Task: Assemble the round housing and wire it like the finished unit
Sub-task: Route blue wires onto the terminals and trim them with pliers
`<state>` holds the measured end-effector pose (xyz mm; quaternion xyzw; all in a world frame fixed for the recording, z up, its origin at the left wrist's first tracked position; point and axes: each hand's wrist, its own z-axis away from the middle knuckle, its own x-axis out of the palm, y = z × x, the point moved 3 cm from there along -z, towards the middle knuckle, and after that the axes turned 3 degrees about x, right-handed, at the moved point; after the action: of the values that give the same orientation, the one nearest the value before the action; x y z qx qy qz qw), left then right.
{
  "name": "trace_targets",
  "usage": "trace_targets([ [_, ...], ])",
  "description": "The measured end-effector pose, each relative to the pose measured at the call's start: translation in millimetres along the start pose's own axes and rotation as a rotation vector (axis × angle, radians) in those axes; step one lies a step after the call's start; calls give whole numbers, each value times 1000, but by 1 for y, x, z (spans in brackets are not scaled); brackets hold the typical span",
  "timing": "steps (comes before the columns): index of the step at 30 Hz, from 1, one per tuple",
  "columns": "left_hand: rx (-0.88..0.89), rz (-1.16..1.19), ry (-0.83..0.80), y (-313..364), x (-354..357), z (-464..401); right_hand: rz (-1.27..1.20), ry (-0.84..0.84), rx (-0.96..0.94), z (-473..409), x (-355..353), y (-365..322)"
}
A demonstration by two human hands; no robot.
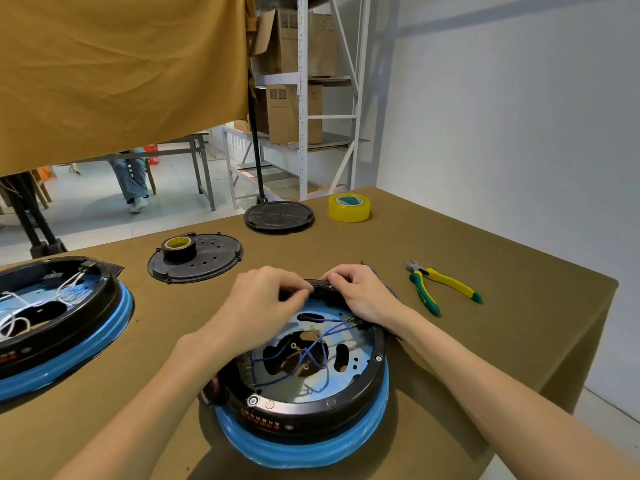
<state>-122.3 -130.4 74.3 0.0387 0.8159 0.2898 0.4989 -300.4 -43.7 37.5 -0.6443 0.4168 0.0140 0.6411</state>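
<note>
The round housing sits on the surface, near the person. Both hands work at its far rim: the left hand and right hand have curled fingers pinching something small there, likely a blue wire. This looks like the wiring step. Next, the wire end needs pushing onto its spot.

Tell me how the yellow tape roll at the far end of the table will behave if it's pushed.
The yellow tape roll lies flat on its side face, so it would likely slide, not roll. It looks hollow and probably light. The cloth-covered table may drag on it a little.
</note>
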Motion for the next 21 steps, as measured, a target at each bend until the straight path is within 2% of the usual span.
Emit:
trace_targets([
  [2, -28, -84, 118, -16, -13, 8, 14, 16, 19, 1, 1, 4],
  [5, -138, -66, 87, -39, -14, 17, -85, 100, 83, -3, -4, 7],
  [7, -184, 54, 28, -49, -8, 20, -171, 307, 164, -12, -22, 15],
  [9, -193, 159, 18, -54, -2, 20, -8, 479, 224, -19, -43, 28],
  [10, -190, 173, 29, -55, -1, 20, 137, 469, 253, -21, -50, 35],
  [12, -195, 190, 53, -57, 0, 18, 417, 287, 348, -24, -52, 49],
  [14, -207, 214, 65, -58, 1, 17, 563, 142, 387, -26, -47, 58],
  [21, -207, 240, 80, -58, 2, 17, 428, 151, 369, -38, -53, 65],
])
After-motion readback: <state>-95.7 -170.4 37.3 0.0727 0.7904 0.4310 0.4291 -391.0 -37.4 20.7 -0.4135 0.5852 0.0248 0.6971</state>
